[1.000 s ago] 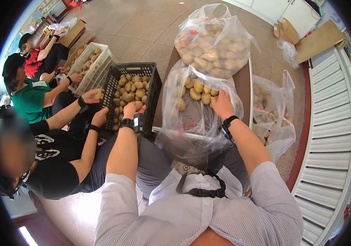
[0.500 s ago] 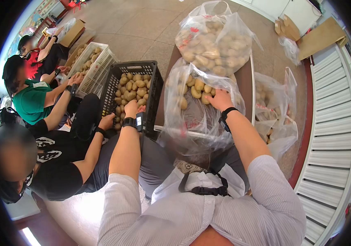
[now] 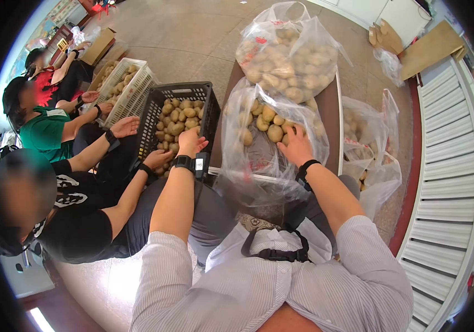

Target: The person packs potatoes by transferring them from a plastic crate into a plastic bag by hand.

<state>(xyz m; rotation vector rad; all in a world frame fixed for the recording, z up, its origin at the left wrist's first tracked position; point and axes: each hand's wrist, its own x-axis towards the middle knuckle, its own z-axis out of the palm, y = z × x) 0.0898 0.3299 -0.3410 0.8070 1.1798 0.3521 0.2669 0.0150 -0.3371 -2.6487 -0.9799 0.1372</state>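
My left hand is over the near right side of a black plastic crate, its fingers apart and nothing seen in them. Potatoes fill much of that crate. Inside the open clear plastic bag, my right hand has its fingers curled over a potato at the near edge of the heap. Other potatoes lie around it in the bag. Part of the gripped potato is covered by my fingers.
A full bag of potatoes stands behind the open one; more bags lie on the right. A co-worker's hands reach at the black crate. Beyond stands a white crate. A white slatted radiator runs along the right.
My left hand has lifted off the potatoes and shifted right, towards the crate's rim. My right hand has moved slightly nearer to me. The co-worker's farther hand has risen from the crate's side.
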